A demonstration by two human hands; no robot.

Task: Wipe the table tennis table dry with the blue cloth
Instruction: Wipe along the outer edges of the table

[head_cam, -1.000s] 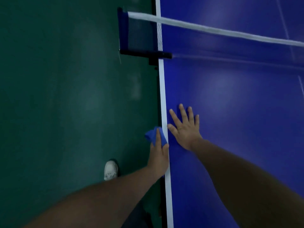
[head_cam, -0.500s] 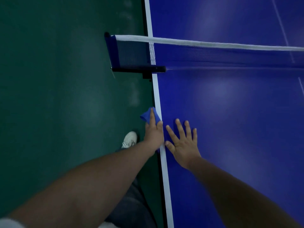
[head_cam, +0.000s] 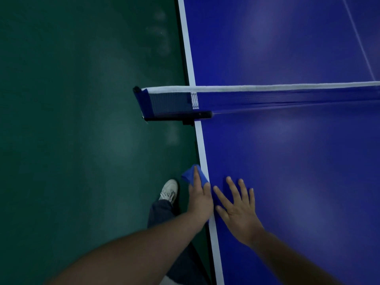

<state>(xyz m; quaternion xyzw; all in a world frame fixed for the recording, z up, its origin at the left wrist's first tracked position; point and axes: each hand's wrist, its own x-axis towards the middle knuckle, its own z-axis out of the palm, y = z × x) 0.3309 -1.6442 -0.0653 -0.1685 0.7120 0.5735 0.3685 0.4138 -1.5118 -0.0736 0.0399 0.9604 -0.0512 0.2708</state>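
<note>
The blue table tennis table (head_cam: 287, 161) fills the right half of the head view, its white side line running along the left edge. My left hand (head_cam: 200, 199) holds the blue cloth (head_cam: 192, 175) against that side edge, fingers over the cloth; part of the cloth sticks out past my fingertips over the floor. Just to its right, my right hand (head_cam: 236, 208) lies flat on the table top with fingers spread, holding nothing.
The net (head_cam: 267, 97) crosses the table ahead, its black clamp post (head_cam: 176, 116) jutting out over the green floor (head_cam: 82, 140). My white shoe (head_cam: 169, 189) and dark trouser leg stand beside the table edge.
Both hands have kept their hold while I have stepped forward along the table edge; the net now lies lower in view and nearer. My leg has swung forward.
</note>
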